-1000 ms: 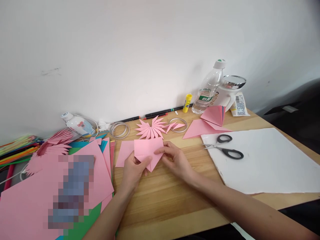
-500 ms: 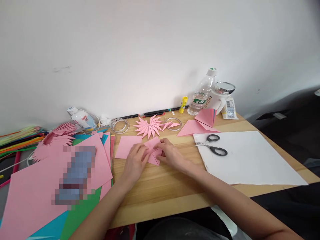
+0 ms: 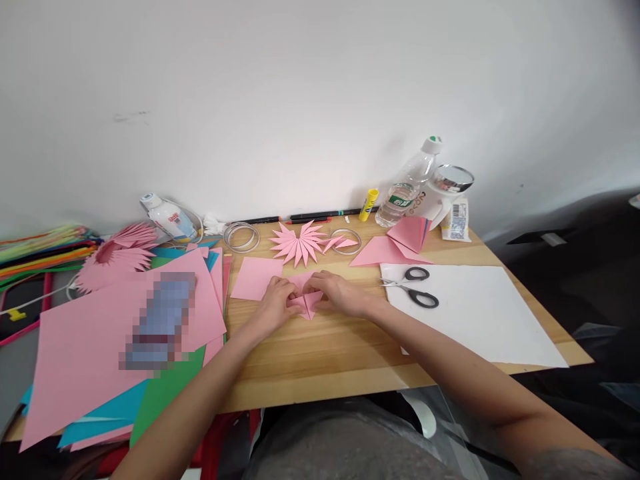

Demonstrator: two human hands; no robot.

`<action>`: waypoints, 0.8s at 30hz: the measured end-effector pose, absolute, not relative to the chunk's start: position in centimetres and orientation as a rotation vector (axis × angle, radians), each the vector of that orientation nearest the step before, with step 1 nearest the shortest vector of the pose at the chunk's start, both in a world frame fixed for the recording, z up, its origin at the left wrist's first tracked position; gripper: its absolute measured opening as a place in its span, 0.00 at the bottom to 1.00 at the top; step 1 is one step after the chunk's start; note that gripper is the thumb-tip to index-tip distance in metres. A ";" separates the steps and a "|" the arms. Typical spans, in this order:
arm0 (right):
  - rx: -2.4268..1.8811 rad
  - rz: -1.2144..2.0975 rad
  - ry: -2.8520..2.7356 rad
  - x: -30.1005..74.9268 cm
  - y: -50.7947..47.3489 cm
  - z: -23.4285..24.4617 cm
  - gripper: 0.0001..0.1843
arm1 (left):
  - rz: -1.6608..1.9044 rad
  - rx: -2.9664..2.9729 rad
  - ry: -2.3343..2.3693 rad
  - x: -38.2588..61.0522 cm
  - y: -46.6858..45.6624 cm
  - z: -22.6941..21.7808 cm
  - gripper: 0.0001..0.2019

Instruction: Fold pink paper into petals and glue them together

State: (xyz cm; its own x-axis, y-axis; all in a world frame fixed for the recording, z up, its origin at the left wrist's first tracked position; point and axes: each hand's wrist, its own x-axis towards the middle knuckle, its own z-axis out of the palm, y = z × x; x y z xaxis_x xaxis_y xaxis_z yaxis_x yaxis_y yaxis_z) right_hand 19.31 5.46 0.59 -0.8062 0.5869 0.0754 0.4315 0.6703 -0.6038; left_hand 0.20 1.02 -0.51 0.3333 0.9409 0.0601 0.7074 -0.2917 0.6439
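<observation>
Inward angle both forearms (image 3: 227,357) over the table (image 3: 310,373), converging on the folded pink paper (image 3: 312,308), left of the scissors (image 3: 413,293). The left hand (image 3: 274,303), fingers curled, pinches the paper's side farther from the scissors; the right hand (image 3: 343,295), knuckles arched, pinches the side nearer them.

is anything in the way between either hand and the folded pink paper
Nothing visible: the left hand and right hand both touch the folded paper. The square sheet lies to its left, not between.
</observation>
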 end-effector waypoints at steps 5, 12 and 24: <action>-0.858 0.889 -2.530 18.9 5.0 -0.3 0.08 | 0.680 2.036 1.514 0.9 0.6 -1.3 0.05; -0.917 0.820 -2.427 18.8 4.7 -1.1 0.04 | 0.790 1.941 1.563 0.9 -0.2 -1.7 0.10; -0.834 0.748 -2.333 18.9 3.9 -2.6 0.05 | 0.943 2.188 1.371 0.5 -0.5 -1.8 0.06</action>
